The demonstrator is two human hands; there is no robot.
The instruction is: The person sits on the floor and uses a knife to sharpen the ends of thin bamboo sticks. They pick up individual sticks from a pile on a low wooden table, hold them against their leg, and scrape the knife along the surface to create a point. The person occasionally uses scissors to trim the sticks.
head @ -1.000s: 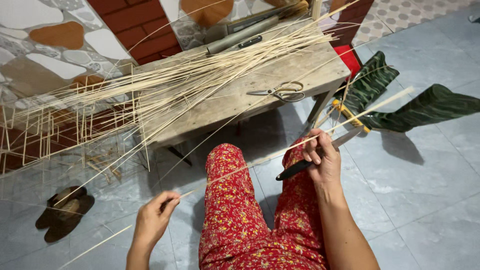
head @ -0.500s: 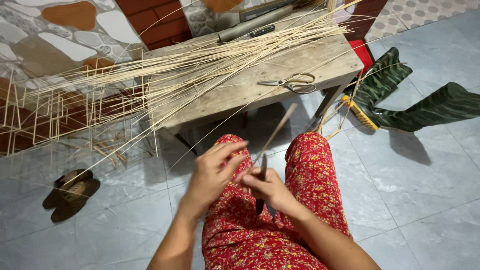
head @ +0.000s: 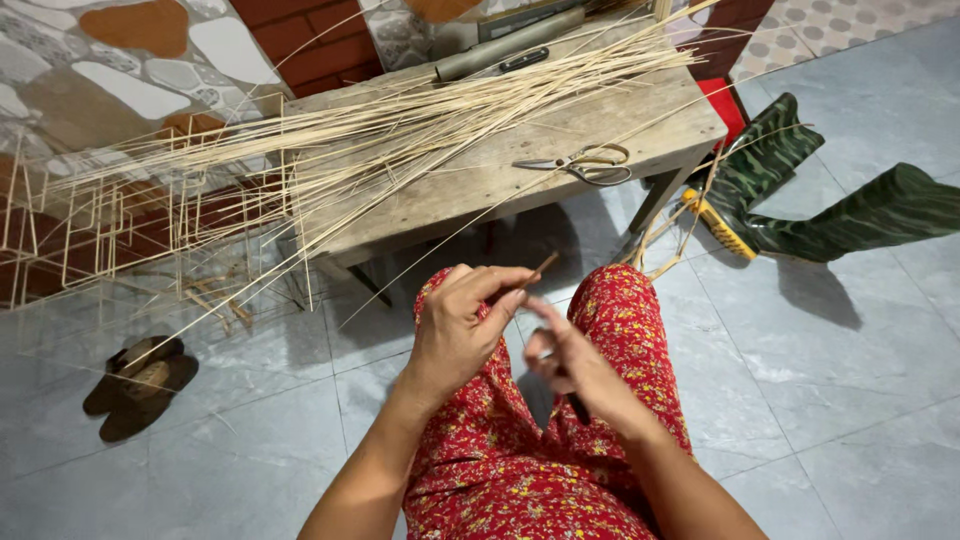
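The person sits before the low, weathered wooden bench (head: 470,190), knees in red floral trousers (head: 620,320) just in front of it. The left hand (head: 455,330) pinches a thin, pale bamboo sliver (head: 542,268) between thumb and forefinger, fingers closed on its near end. The sliver's long axis runs diagonally, its free tip pointing up and away toward the bench. The right hand (head: 575,365) is blurred; its fingers appear curled around a dark-handled knife (head: 578,405), blade not discernible. Judged step: trimming or splitting the sliver's end. The next move calls for steady alignment of edge and sliver. On the bench lie a sheaf of long pale bamboo strips (head: 400,140) and metal scissors (head: 585,165); green rubber boots (head: 800,190) lie right of it.
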